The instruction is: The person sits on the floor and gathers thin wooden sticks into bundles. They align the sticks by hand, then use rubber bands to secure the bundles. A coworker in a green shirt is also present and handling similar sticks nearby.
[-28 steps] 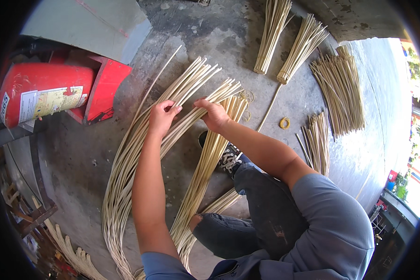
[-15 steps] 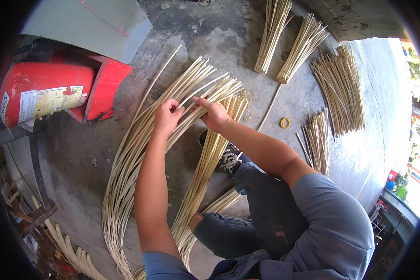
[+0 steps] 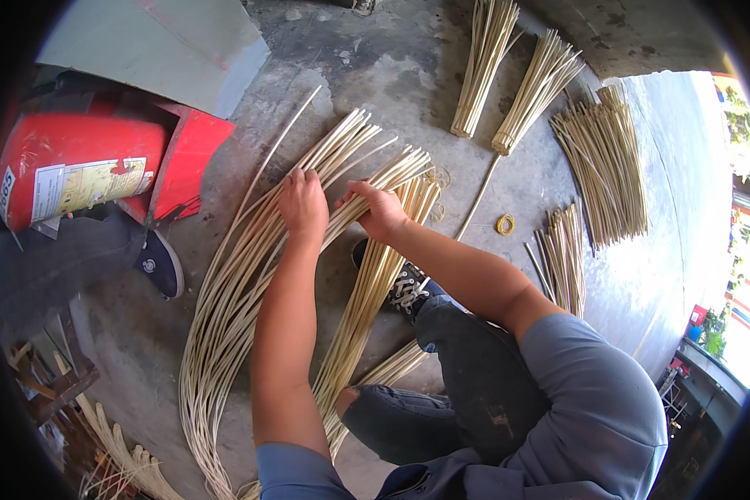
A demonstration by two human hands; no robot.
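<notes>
A long, loose bundle of pale rattan canes (image 3: 225, 321) curves across the concrete floor at my left. My left hand (image 3: 305, 202) lies over its upper part with the fingers curled down round some canes; the fingertips are hidden. Beside it, my right hand (image 3: 376, 212) grips a smaller bunch of canes (image 3: 398, 170), its thumb on top. A gap shows between the two bunches near their tips. Beneath my right hand, a yellower bundle of canes (image 3: 360, 321) slants down past my shoe (image 3: 408, 287).
Two tied cane bundles (image 3: 485, 71) stand at the far side. Shorter cut canes (image 3: 604, 171) lie at the right. A small yellow coil (image 3: 506, 224) rests on the floor. At the left are a red fire extinguisher (image 3: 83, 137) and another person's shoe (image 3: 160, 265).
My left hand has gone from pinching at a cane to closing over the left bunch. My right hand's bunch now sits apart from it. Another person's leg has come in at left.
</notes>
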